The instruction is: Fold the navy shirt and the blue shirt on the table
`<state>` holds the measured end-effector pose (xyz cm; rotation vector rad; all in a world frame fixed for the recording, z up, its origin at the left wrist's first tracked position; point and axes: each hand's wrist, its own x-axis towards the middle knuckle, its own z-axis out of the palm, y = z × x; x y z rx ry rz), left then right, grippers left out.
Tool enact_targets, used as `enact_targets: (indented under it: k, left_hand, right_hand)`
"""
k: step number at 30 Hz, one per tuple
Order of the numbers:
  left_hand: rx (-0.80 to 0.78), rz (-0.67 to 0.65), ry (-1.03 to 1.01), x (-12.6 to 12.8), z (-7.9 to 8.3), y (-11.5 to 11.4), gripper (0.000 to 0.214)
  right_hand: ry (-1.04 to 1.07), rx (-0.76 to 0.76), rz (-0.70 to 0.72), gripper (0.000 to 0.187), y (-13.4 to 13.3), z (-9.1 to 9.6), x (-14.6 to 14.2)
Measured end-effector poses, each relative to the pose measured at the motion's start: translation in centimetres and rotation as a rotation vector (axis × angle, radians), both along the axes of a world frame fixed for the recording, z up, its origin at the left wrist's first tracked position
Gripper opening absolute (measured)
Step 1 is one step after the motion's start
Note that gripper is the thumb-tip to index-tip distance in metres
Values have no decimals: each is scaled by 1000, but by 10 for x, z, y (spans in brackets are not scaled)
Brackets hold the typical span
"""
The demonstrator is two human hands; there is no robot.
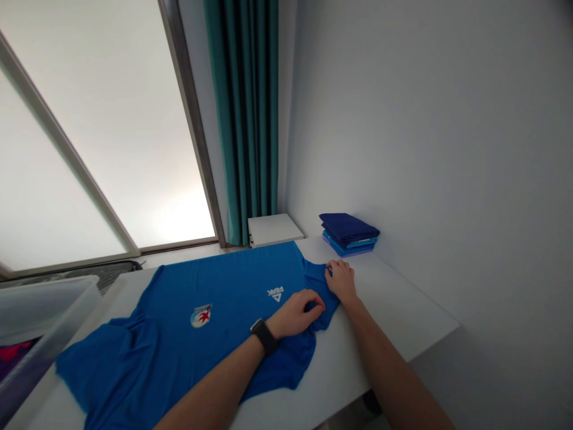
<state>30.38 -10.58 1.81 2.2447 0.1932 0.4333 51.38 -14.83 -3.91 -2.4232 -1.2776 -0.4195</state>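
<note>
— Blue across most of the bench, I see. Report the item's position.

— A bright blue short-sleeved T-shirt (210, 304) lies spread on the white flat-topped bench (394, 298), its round badge and white lettering facing up. Its near right side is bunched and folded under the hands.

— State of the hands?

— The left hand (293, 313), with a black-strapped wristwatch (264, 335) at the wrist, has its fingers curled narrow and closed on a fold of the cloth. The right hand (341, 280) sits just beyond, fingers together on the shirt's edge. From this head view I cannot tell whether they pinch the cloth or only press it.

— Hazards?

— Three. A slack pinch could let the fold spring loose. The left forearm lies across the shirt, so dragging it could pull creases into the flat area, and the watch strap could snag the knit. At the far end of the shirt, the cloth lies close to a translucent plastic storage bin (49, 316), where a hard pull could catch it on the bin's wall.

— Anything else within reach?

— A stack of folded dark and lighter blue garments (348, 234) sits near the wall, beyond the right hand. Its layers look uneven, so a wide sweep of the arm could topple it.
</note>
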Motion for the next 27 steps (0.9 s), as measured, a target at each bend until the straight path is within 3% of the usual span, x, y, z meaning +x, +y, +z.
enact_targets:
  k: [5, 8, 12, 16, 27]
  left_hand:
    - [-76, 239, -22, 16, 0, 29, 20]
    - [70, 306, 23, 35, -1, 56, 21]
    - [292, 303, 53, 62, -5, 81, 26]
    - [402, 281, 94, 81, -12, 90, 34]
    - [377, 262, 99, 88, -34, 103, 25]
  right_hand:
    - [55, 41, 39, 11, 0, 1, 1]
    - [102, 75, 50, 12, 2, 1, 2]
    - [152, 144, 100, 17, 4, 1, 2]
    - [179, 214, 164, 21, 5, 1, 2]
    - [224, 246, 155, 30, 8, 2, 0]
